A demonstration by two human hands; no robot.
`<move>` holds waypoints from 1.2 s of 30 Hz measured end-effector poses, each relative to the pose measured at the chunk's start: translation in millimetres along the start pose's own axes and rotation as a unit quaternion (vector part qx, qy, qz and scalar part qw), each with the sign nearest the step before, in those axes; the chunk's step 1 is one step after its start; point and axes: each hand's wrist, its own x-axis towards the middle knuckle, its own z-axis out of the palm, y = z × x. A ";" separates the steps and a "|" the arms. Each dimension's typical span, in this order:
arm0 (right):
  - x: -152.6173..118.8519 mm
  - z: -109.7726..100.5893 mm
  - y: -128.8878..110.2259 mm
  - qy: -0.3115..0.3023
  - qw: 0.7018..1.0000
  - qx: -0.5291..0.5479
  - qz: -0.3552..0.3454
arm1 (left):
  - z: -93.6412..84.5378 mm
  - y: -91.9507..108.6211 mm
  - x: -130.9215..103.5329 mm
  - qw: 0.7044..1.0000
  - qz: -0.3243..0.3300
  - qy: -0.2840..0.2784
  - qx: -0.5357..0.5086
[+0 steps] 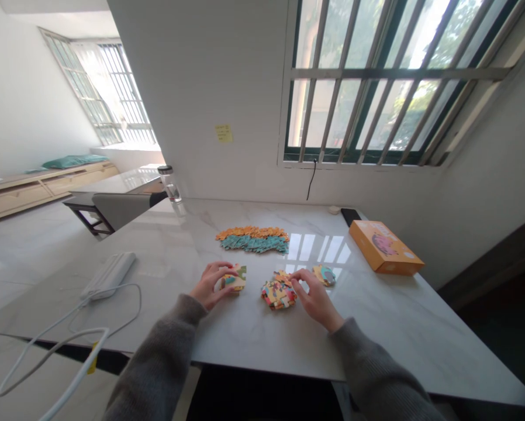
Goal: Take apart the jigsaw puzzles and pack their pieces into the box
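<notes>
My left hand (pixel 213 285) curves around the left side of a small stack of cream and green puzzle pieces (pixel 237 279), thumb and fingers on its edges. Right of it, a multicoloured pile of puzzle pieces (pixel 279 295) lies on the white marble table (pixel 245 339). At the upper right of that pile, my right hand (pixel 314 297) pinches an orange-yellow puzzle piece (pixel 282 277). Beyond my right hand lies a yellow and teal group of pieces (pixel 324 275). Farther back, orange pieces (pixel 256 232) lie in a long heap behind teal pieces (pixel 254 244).
An orange box (pixel 386 247) sits at the right, with a black phone (pixel 350 217) behind it. A white power strip (pixel 109 275) and its cables lie at the left. A clear bottle (pixel 170 184) stands at the back left corner.
</notes>
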 end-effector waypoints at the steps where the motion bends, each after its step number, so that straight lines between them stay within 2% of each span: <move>1: -0.5 1.3 0.7 -0.001 1.000 -0.025 -0.013 | -1.7 -6.1 -3.1 1.000 -0.010 0.003 0.001; 8: -0.5 5.5 19.2 -0.039 0.990 -0.137 -0.011 | 8.3 -22.3 -17.6 0.999 -0.040 -0.002 -0.006; 12: -0.4 6.2 26.9 -0.083 0.987 -0.136 -0.016 | 11.0 -25.5 -17.4 0.999 -0.043 -0.022 -0.008; 16: -1.6 5.9 23.5 -0.139 0.982 -0.130 -0.019 | 13.6 -27.0 -17.9 0.999 -0.042 -0.028 -0.007; 19: -1.1 7.6 19.9 -0.132 0.981 -0.140 -0.005 | 15.7 -25.3 -19.0 0.999 -0.038 -0.021 -0.007; 22: 1.5 10.1 20.8 -0.103 0.982 -0.162 0.004 | 14.0 -20.3 -19.2 1.000 -0.028 0.009 0.001; 26: 6.3 10.0 28.0 -0.093 0.981 -0.170 -0.009 | 6.1 -6.3 -17.8 0.997 0.018 0.071 -0.009; 29: 9.3 6.7 34.4 -0.073 0.985 -0.159 0.002 | 5.8 13.5 -15.1 0.991 0.059 0.119 -0.036; 32: 11.2 2.8 39.0 -0.041 0.987 -0.152 0.033 | 18.0 41.4 -9.4 0.982 0.093 0.154 -0.054; 36: 12.7 -1.3 37.7 -0.004 0.993 -0.114 0.044 | 48.7 76.6 2.6 0.980 0.137 0.129 -0.060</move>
